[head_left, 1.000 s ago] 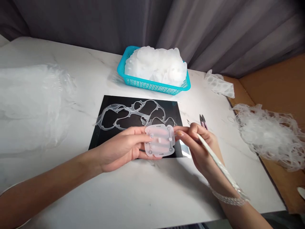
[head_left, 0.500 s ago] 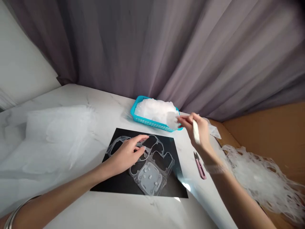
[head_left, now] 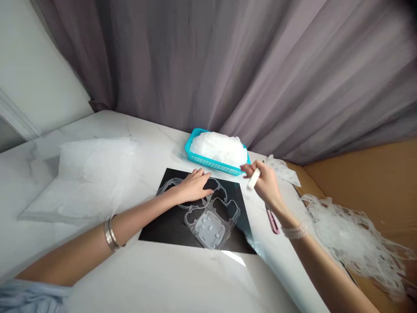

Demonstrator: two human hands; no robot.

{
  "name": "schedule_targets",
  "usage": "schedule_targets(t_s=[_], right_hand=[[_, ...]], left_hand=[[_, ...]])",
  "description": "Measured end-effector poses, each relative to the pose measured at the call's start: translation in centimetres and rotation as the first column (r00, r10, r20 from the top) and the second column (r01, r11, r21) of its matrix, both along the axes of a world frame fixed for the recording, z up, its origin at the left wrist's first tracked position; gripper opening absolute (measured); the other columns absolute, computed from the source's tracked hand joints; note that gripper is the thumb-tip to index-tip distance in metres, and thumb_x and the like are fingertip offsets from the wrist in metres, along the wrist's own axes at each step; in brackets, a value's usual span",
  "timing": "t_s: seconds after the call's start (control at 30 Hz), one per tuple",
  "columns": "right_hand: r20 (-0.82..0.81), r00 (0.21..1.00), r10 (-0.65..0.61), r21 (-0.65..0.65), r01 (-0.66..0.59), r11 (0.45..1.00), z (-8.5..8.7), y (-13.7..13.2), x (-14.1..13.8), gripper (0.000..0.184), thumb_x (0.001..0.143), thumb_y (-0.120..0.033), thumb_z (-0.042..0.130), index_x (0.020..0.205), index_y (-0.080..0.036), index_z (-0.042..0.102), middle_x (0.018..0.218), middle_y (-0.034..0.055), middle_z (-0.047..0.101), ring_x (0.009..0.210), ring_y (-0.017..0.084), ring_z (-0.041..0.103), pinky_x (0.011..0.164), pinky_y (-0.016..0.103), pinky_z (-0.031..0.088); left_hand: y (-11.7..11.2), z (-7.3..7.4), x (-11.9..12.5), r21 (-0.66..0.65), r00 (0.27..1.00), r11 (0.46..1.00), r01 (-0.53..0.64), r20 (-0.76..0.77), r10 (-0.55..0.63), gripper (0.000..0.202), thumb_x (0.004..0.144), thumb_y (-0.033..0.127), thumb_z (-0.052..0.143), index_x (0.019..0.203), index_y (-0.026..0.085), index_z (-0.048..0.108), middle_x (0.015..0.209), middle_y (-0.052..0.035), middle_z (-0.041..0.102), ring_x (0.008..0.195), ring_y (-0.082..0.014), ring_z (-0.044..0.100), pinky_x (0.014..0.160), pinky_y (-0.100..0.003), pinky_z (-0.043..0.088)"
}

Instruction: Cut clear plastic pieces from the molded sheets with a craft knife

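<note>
My left hand (head_left: 194, 184) lies flat with fingers stretched out on a clear silicone web sheet (head_left: 208, 208) spread over a black mat (head_left: 169, 226). One squarish moulded piece (head_left: 210, 229) with small pegs still sits in the web near the mat's front. My right hand (head_left: 265, 182) is closed round a white pen-like tool (head_left: 253, 178) and hovers by the near right corner of a turquoise basket (head_left: 208, 163) heaped with clear moulded pieces (head_left: 218, 148).
Pink snips (head_left: 272, 221) lie on the white marble table (head_left: 163, 278) right of the mat. A stack of clear bags (head_left: 87, 178) sits at the left. A tangle of clear offcuts (head_left: 345, 239) lies over a brown cardboard box (head_left: 374, 182) at the right. Grey curtain behind.
The separated piece went from both my hands to the basket. My left hand came down flat on the web sheet; my right hand drew back slightly from the basket.
</note>
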State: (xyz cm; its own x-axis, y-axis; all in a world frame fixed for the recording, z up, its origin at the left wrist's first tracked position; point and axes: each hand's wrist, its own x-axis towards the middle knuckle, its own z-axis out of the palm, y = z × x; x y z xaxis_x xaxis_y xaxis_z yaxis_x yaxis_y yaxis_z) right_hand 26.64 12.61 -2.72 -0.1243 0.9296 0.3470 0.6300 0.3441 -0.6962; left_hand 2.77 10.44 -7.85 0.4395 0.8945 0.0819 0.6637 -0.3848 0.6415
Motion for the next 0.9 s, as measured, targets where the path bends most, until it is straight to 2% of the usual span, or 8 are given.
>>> schedule_targets(t_s=[0.17,0.3,0.37,0.47,0.6,0.7,0.8,0.9], right_hand=[[0.211,0.977,0.014,-0.201,0.03,0.979,-3.9,-7.0,2.7,0.033,0.081,-0.039,0.066,0.068,-0.023,0.04,0.079,0.004,0.072,0.065,0.019,0.061,0.063,0.032,0.042],[0.285,0.958,0.038,-0.257,0.038,0.966,-5.1,-10.9,2.0,0.033,0.088,-0.04,0.06,0.071,-0.024,0.036,0.076,0.0021,0.07,0.06,0.016,0.056,0.057,0.029,0.042],[0.277,0.958,0.072,-0.187,-0.019,0.982,-5.3,-13.0,0.7,0.03,0.09,-0.036,0.057,0.072,-0.024,0.036,0.075,0.0026,0.068,0.057,0.015,0.055,0.053,0.027,0.042],[0.333,0.924,0.191,0.029,-0.212,0.977,-5.7,-16.0,-1.8,0.019,0.093,-0.022,0.052,0.077,-0.022,0.042,0.089,0.0075,0.07,0.067,0.016,0.061,0.056,0.027,0.047],[0.574,0.78,0.25,0.254,-0.459,0.851,-6.3,-17.7,-4.2,0.02,0.093,-0.004,0.042,0.079,-0.018,0.049,0.106,0.0157,0.07,0.085,0.022,0.066,0.066,0.032,0.051],[0.639,0.733,0.233,0.302,-0.517,0.801,-6.5,-17.5,-4.8,0.027,0.094,-0.001,0.037,0.077,-0.015,0.052,0.099,0.0163,0.072,0.081,0.022,0.065,0.064,0.033,0.05],[0.636,0.728,0.255,0.291,-0.533,0.795,-6.4,-17.5,-4.6,0.032,0.096,-0.002,0.033,0.075,-0.015,0.053,0.098,0.0135,0.072,0.067,0.018,0.06,0.058,0.031,0.047],[0.622,0.731,0.28,0.28,-0.542,0.792,-6.4,-17.7,-4.2,0.034,0.097,-0.004,0.031,0.074,-0.016,0.053,0.099,0.0121,0.071,0.065,0.017,0.056,0.057,0.03,0.047]], left_hand=[[1.7,-1.2,1.1,-0.021,0.988,0.995,0.1,-0.112,-0.101,0.042,0.076,0.05,0.067,0.104,0.019,0.063,0.107,-0.0097,0.057,0.112,-0.0309,0.048,0.097,-0.042,0.037],[1.3,-1.1,0.8,-0.018,0.971,0.984,0.179,-0.159,-0.18,0.03,0.077,0.049,0.068,0.083,0.02,0.061,0.095,-0.0045,0.059,0.103,-0.0254,0.053,0.093,-0.038,0.037],[1.1,-0.9,0.6,-0.017,0.965,0.981,0.191,-0.179,-0.191,0.021,0.083,0.04,0.064,0.081,0.019,0.061,0.089,-0.0025,0.061,0.095,-0.022,0.056,0.091,-0.038,0.039],[1.0,-0.7,0.1,-0.011,0.963,0.983,0.184,-0.197,-0.183,0.02,0.091,0.036,0.058,0.087,0.017,0.061,0.085,-0.001,0.062,0.083,-0.0176,0.059,0.084,-0.038,0.044],[1.0,-0.2,-0.9,0.02,0.971,0.99,0.142,-0.197,-0.136,0.015,0.092,0.031,0.055,0.088,0.017,0.06,0.079,-0.0009,0.062,0.072,-0.016,0.057,0.07,-0.031,0.042],[0.8,0.0,-2.0,0.034,0.976,0.994,0.103,-0.196,-0.095,0.015,0.093,0.028,0.049,0.085,0.018,0.058,0.075,-0.0022,0.06,0.066,-0.016,0.053,0.062,-0.028,0.035],[0.5,0.0,-3.1,0.029,0.977,0.997,0.077,-0.203,-0.07,0.016,0.093,0.028,0.047,0.083,0.019,0.055,0.074,-0.0024,0.059,0.064,-0.016,0.052,0.061,-0.027,0.033],[0.2,-0.2,-4.2,0.022,0.975,0.998,0.054,-0.217,-0.048,0.015,0.092,0.029,0.048,0.082,0.02,0.053,0.075,-0.0025,0.06,0.066,-0.0162,0.053,0.061,-0.028,0.033]])
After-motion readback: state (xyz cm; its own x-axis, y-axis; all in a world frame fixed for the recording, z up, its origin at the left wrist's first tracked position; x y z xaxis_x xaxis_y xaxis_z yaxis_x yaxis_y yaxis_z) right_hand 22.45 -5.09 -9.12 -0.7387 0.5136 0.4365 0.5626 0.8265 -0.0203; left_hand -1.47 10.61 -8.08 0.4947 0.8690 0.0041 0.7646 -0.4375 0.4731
